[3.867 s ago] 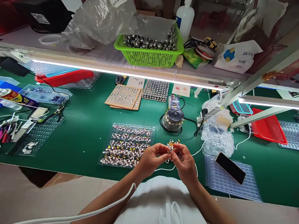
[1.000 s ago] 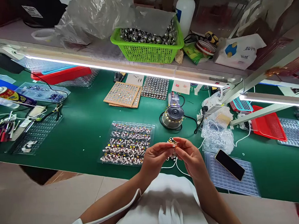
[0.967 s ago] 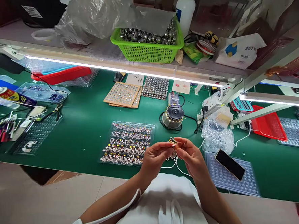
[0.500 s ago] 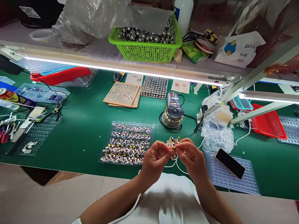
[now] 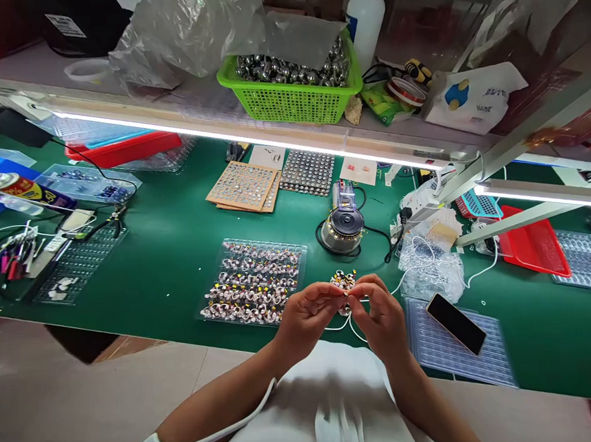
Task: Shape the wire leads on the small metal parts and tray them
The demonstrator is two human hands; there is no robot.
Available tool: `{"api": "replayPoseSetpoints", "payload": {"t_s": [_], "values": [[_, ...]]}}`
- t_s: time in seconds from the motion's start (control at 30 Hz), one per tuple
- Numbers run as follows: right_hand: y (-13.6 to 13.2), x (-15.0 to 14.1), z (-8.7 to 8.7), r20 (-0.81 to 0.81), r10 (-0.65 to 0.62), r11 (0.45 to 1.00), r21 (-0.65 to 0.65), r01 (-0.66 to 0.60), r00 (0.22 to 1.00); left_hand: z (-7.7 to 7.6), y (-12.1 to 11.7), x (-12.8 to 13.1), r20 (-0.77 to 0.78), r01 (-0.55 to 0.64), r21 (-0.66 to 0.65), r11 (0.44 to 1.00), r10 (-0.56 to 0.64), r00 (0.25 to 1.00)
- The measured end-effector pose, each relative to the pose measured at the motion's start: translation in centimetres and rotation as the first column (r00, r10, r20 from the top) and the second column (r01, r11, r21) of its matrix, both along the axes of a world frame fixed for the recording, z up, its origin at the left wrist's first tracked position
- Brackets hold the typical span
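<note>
My left hand and my right hand meet fingertip to fingertip near the table's front edge. Both are closed in a pinch around something small between them, too tiny and covered to name. Just behind the fingers lies a small heap of white, black and yellow parts, partly hidden by my hands. To the left of my left hand, a clear plastic tray carries rows of small white ring-shaped parts with wires and yellow tabs. A round grey device with a black top stands beyond the heap.
A phone rests on stacked clear trays at the right. Pliers and a spray can are at the left. Overhead, a shelf holds a green basket of shiny metal balls. A white cable crosses my left arm.
My fingertips have shifted slightly, and the orange-brown bit seen between them earlier is now mostly covered. The whole view has moved a little; the table's things stay in place.
</note>
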State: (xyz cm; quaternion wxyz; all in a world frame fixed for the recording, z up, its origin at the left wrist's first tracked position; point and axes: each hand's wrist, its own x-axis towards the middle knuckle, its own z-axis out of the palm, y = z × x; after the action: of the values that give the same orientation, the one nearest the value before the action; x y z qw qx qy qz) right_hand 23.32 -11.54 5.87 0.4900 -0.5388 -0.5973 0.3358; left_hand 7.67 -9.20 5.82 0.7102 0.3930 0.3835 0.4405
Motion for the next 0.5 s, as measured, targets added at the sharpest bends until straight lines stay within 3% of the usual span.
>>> {"api": "replayPoseSetpoints", "payload": {"t_s": [0.13, 0.27, 0.4, 0.5], "values": [[0.2, 0.7, 0.7, 0.094, 0.097, 0.994, 0.035, -0.101, 0.991, 0.1, 0.7, -0.8, -0.073, 0.167, 0.079, 0.983, -0.161, 0.984], [0.1, 1.0, 0.6, 0.072, 0.148, 0.989, 0.019, -0.150, 0.986, 0.3, 1.4, -1.1, -0.120, 0.245, 0.167, 0.955, -0.227, 0.966], [-0.3, 1.2, -0.3, -0.128, 0.169, 0.980, -0.083, -0.180, 0.977, 0.3, 1.8, -1.3, -0.119, 0.254, 0.214, 0.943, -0.233, 0.965], [-0.3, 1.4, -1.0, -0.359, 0.173, 0.946, -0.198, -0.256, 0.917, 0.3, 2.1, -1.5, -0.045, 0.342, 0.097, 0.935, -0.339, 0.940]]}}
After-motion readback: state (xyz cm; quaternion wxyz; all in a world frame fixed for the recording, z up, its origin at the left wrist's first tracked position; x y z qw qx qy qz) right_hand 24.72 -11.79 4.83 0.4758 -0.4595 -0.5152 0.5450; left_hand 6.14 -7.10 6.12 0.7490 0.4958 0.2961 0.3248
